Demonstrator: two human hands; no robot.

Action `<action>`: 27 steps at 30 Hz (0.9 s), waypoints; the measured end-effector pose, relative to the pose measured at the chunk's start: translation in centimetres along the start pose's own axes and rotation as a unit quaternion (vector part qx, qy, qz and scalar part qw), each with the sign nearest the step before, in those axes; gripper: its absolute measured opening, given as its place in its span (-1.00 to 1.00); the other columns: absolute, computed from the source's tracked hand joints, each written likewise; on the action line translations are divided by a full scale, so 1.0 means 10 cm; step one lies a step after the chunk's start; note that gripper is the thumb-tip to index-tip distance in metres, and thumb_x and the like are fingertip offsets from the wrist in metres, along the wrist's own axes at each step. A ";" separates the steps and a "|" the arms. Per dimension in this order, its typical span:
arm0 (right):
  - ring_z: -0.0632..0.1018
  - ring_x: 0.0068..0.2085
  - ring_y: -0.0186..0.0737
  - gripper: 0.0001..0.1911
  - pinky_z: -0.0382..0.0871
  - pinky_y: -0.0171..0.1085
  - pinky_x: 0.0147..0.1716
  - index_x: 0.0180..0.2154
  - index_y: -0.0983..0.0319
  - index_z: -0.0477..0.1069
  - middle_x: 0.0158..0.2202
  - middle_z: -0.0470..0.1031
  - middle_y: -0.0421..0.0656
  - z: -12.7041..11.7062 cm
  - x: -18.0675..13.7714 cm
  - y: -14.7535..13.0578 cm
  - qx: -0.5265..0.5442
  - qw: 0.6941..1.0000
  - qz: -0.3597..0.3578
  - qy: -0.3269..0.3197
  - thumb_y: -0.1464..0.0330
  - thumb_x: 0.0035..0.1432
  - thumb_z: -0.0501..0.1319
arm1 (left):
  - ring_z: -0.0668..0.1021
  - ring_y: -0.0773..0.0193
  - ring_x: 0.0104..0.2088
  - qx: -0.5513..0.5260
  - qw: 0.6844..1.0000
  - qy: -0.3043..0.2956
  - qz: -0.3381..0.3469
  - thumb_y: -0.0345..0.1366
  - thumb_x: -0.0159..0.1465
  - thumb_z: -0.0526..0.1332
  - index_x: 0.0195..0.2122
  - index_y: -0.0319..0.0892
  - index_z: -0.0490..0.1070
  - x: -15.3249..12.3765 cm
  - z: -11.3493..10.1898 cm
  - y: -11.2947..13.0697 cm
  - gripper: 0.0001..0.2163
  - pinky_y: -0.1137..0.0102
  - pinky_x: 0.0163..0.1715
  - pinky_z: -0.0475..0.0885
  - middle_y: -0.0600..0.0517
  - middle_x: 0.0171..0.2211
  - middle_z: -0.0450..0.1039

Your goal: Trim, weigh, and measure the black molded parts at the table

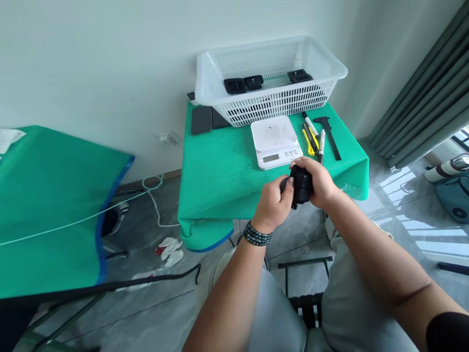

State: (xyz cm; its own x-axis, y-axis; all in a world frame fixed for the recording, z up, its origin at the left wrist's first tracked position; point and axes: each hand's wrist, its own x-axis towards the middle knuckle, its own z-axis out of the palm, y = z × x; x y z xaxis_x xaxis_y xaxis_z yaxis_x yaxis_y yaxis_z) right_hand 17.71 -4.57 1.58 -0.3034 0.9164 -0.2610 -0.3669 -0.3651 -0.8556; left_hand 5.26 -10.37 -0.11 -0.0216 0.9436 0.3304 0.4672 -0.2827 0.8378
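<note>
Both hands grip a black, chunky plastic-looking part (302, 185) just off the front edge of the table; its exact kind is not clear. My left hand (274, 200), with a beaded bracelet at the wrist, holds it from the left, thumb pressed on its side. From the right, my right hand (319, 181) curls its fingers over the top and far side. Behind the hands lies a white digital kitchen scale (274, 136) with dark smudges on its plate. The fingertips on the far side of the part are hidden.
A white plastic basket (271, 100) with several black parts (235, 86) stands at the back of the green-covered table (216, 181). Right of the scale lie a yellow utility knife (308, 142), markers (321, 143) and a black caliper (330, 137). A dark phone (201, 120) lies left.
</note>
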 end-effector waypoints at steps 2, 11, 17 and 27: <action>0.36 -0.34 -0.26 -0.74 0.27 -0.23 -0.31 -0.41 0.19 0.45 -0.44 0.35 -0.26 0.02 -0.02 -0.02 -0.007 1.000 0.007 -0.011 0.17 -0.13 0.33 | 0.34 0.33 -0.59 0.003 1.000 0.013 0.003 0.09 0.47 0.00 -0.50 -0.10 0.20 -0.02 0.00 0.00 -0.53 0.37 -0.54 0.15 0.09 -0.62 0.30; 0.40 -0.31 -0.23 -0.77 0.32 -0.24 -0.28 -0.46 0.20 0.45 -0.42 0.42 -0.24 0.09 -0.07 0.04 -0.026 0.998 0.001 -0.049 0.19 -0.16 0.31 | 0.55 0.21 -0.41 -0.002 0.999 0.034 0.002 0.09 0.48 0.00 -0.33 -0.16 0.47 -0.05 -0.04 0.00 -0.53 0.36 -0.42 0.38 -0.04 -0.44 0.55; 0.40 -0.32 -0.23 -0.71 0.35 -0.25 -0.29 -0.44 0.17 0.43 -0.44 0.41 -0.26 0.13 -0.13 0.15 -0.059 0.995 0.007 -0.081 0.11 -0.06 0.36 | 0.52 0.23 -0.41 -0.018 0.997 0.070 -0.008 0.06 0.46 0.06 -0.39 -0.15 0.43 -0.02 -0.12 -0.01 -0.56 0.37 -0.38 0.39 -0.02 -0.46 0.51; 0.47 -0.35 -0.22 -0.31 0.40 -0.24 -0.37 -0.28 0.19 0.51 -0.38 0.48 -0.20 0.21 -0.13 0.32 -0.097 0.988 0.032 -0.116 -0.32 0.00 0.30 | 0.33 0.31 -0.53 -0.080 0.995 0.037 -0.053 0.20 0.38 0.11 -0.51 -0.11 0.26 0.11 -0.28 -0.04 -0.50 0.38 -0.50 0.25 0.08 -0.58 0.30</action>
State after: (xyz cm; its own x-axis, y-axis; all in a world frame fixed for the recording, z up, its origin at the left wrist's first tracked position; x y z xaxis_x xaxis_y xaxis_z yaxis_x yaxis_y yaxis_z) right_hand 15.10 -7.32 0.11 -0.5219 0.8224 -0.2267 -0.1715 -0.3614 -0.9165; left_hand 2.56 -9.75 1.17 -0.1305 0.9561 0.2625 0.3123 -0.2116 0.9261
